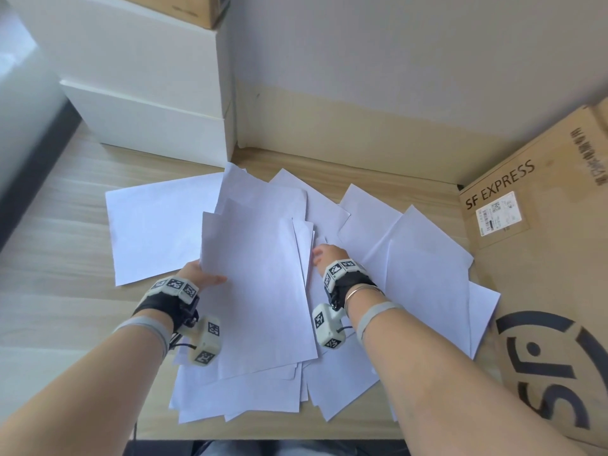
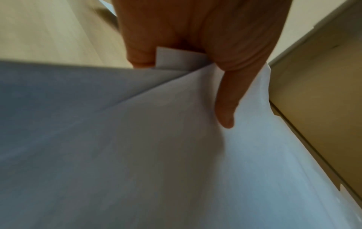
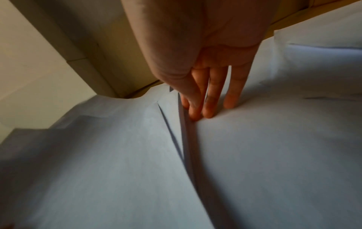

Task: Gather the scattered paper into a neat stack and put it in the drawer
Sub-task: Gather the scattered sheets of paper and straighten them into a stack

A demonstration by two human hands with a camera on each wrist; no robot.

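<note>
Several white paper sheets lie scattered and overlapping on the wooden table (image 1: 59,258). My left hand (image 1: 209,274) grips the left edge of a loose bundle of sheets (image 1: 260,291) in the middle. In the left wrist view the thumb (image 2: 225,108) lies on top of the bundle and a finger curls beneath. My right hand (image 1: 322,255) is at the bundle's right edge. Its straight fingertips (image 3: 209,113) press on the paper beside the fanned sheet edges (image 3: 186,139). One sheet (image 1: 154,225) lies alone at the left and others (image 1: 427,274) spread to the right. No drawer is in view.
Stacked white boxes (image 1: 148,93) stand at the back left with a brown carton (image 1: 197,11) on top. A large SF Express cardboard box (image 1: 543,274) lies against the papers on the right. A wall closes the back. The table's front edge (image 1: 263,437) is near my body.
</note>
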